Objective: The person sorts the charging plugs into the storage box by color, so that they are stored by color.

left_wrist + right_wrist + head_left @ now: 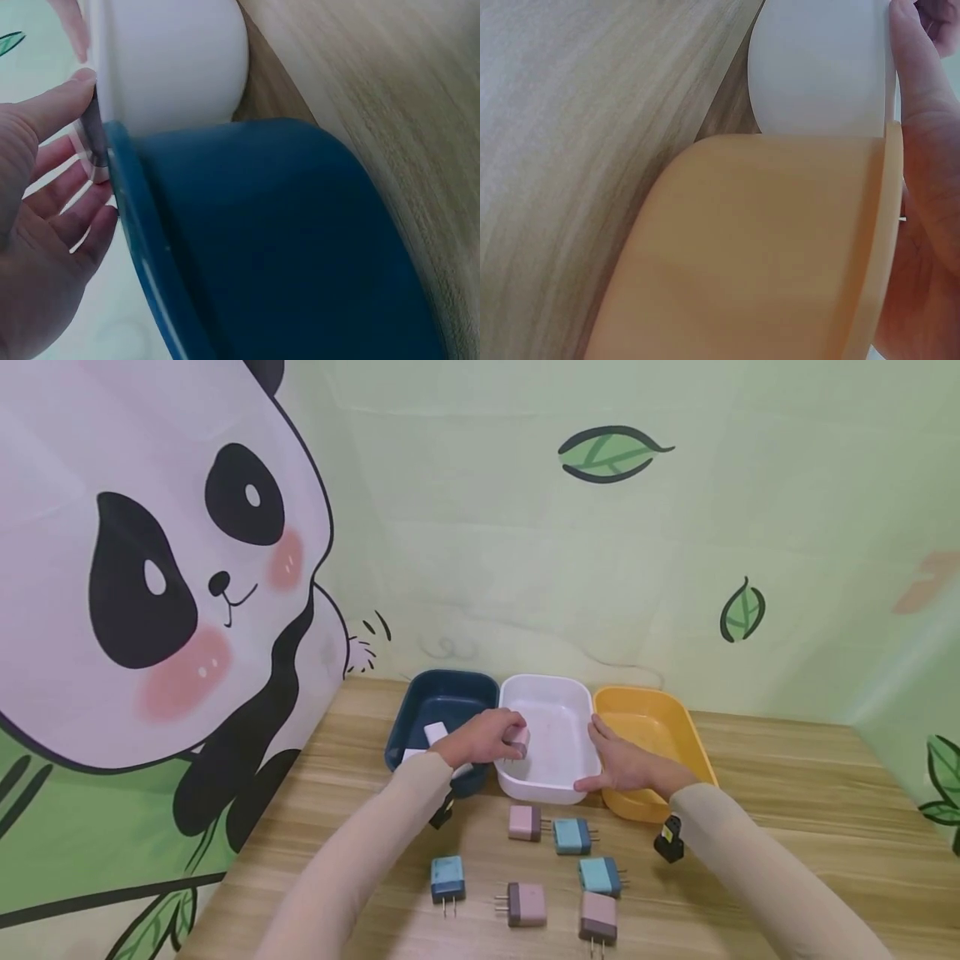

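Over the left side of the white tray (551, 787), the left hand (483, 739) pinches a pink plug adapter (519, 739) between thumb and fingers; the left wrist view shows its dark end (93, 131) under the thumb of the left hand (49, 195). Spread fingers of the right hand (626, 764) rest at the white tray's right rim, thumb near its front corner. In the right wrist view the right hand (930, 172) lies along the rims of the white tray (825, 67) and the orange tray (757, 240).
White adapters (435, 732) lie in the dark blue tray (401, 727) at left. The orange tray (637, 806) stands at right. Nearer on the wooden table are pink adapters (531, 904) and blue adapters (447, 875), prongs pointing various ways. A patterned backdrop rises behind.
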`<action>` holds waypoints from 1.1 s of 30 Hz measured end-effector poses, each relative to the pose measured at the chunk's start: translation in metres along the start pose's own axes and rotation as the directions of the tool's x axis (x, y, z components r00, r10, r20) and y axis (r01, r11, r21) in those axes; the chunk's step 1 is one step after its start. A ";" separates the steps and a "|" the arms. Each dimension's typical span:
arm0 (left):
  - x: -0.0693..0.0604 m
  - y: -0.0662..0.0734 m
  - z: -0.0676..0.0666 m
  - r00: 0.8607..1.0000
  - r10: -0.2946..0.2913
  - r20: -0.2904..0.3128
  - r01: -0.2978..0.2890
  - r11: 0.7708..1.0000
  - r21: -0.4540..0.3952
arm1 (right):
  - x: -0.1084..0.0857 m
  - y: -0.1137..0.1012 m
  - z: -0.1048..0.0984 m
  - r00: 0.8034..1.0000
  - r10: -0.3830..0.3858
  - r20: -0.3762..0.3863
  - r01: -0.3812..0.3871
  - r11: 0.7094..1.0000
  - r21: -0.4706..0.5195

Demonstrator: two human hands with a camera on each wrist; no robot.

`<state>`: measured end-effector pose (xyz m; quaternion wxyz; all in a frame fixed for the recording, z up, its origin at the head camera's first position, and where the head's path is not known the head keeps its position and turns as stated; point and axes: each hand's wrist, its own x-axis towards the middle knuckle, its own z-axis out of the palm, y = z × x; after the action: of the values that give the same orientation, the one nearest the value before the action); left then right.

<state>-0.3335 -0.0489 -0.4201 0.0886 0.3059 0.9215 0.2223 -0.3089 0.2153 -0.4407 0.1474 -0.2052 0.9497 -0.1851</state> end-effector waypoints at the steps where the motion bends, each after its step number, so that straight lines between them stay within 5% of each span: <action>1: 0.001 0.000 0.000 1.000 -0.006 0.002 0.006 1.000 0.001 | 0.000 0.000 0.000 1.000 0.000 0.000 0.000 1.000 0.003; 19: 0.016 -0.010 0.005 0.993 -0.116 -0.038 0.113 0.991 -0.070 | 0.000 -0.001 -0.002 1.000 0.003 0.003 -0.003 1.000 -0.002; 33: 0.028 -0.020 0.010 0.984 -0.144 -0.107 0.128 0.980 -0.151 | -0.002 0.000 -0.004 1.000 0.001 0.006 -0.001 1.000 0.007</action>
<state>-0.3636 -0.0425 -0.4386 0.0711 0.2214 0.9256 0.2987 -0.3082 0.2171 -0.4367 0.1509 -0.2048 0.9487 -0.1877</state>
